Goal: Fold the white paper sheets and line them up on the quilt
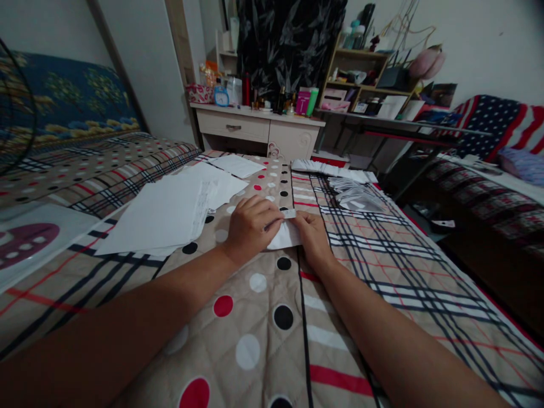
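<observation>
Taking the strip (289,213) as the clock's centre and 12 as straight away from the person, the quilt (238,340) runs on towards 6 o'clock between the 2 forearms. Its near edge is out of view; its red-trimmed right edge slants from about 2 down to 4 o'clock. At 12 o'clock the quilt reaches towards the dresser (246,127).

At 9 to 10 o'clock, the overlapping sheets (157,218) lie near the left hand (251,226), with quilt showing between. The packets (357,195) fan out at 2 o'clock, apart from the right hand (313,235), and a long white bundle (331,169) lies just beyond them. Quilt also shows from 3 to 5 o'clock, right of the right forearm.

The strip is small, narrow and pale, with faint marks too small to read. It sits between the hands, above the near middle of the quilt. The left fingers are curled, thumb and forefinger closed on its left end; the right thumb and fingertips are closed at its right end. The white paper (285,237) shows just below it, between the hands; whether the 2 are joined, I cannot tell.
</observation>
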Demonstrator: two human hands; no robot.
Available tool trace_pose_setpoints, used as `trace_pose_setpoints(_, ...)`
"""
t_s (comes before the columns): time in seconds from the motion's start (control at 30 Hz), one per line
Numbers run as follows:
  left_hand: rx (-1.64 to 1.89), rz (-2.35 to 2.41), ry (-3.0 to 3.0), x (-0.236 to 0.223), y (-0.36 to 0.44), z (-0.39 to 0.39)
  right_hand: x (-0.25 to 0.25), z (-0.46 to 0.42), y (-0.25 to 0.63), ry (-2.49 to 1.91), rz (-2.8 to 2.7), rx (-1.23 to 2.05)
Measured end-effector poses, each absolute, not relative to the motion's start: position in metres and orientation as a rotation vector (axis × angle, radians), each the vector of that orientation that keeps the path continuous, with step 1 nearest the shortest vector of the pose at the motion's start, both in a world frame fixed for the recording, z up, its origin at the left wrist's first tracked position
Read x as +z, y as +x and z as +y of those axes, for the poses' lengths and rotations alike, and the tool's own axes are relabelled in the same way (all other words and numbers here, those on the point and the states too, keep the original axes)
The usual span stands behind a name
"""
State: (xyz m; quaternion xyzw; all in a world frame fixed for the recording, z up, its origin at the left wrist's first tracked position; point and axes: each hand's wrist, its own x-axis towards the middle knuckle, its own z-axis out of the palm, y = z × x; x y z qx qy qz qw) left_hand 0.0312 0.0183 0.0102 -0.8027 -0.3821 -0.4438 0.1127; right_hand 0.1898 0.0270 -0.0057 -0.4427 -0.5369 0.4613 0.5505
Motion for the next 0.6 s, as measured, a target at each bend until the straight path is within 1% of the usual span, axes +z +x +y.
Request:
trace_pose_setpoints(0.13, -1.25, -1.12, -2.383, 0.0111, 0.0318, 0.0165, -0.0042, 0.0247, 0.191, -1.042, -1.269, 1.1)
trace_pose_setpoints(0.27, -1.356, -1.123, -2.421, 0.0112, 0.0331, 0.0152, -0.0019, 0.0232, 0.1927, -1.011, -1.309, 1.041)
trace_pose_setpoints(0.4, -1.674, -1.275, -2.451, 0.0095, 0.0368, 0.0175, 0.0007, 0.0216, 0.1927, -1.005, -1.336, 1.033)
trace_pose_setpoints(0.6, -2.271, -1.98, -2.499, 0.0062, 0.0408, 0.0248, 0.0009, 0.0192, 0.1925, -0.955, -1.378, 1.02)
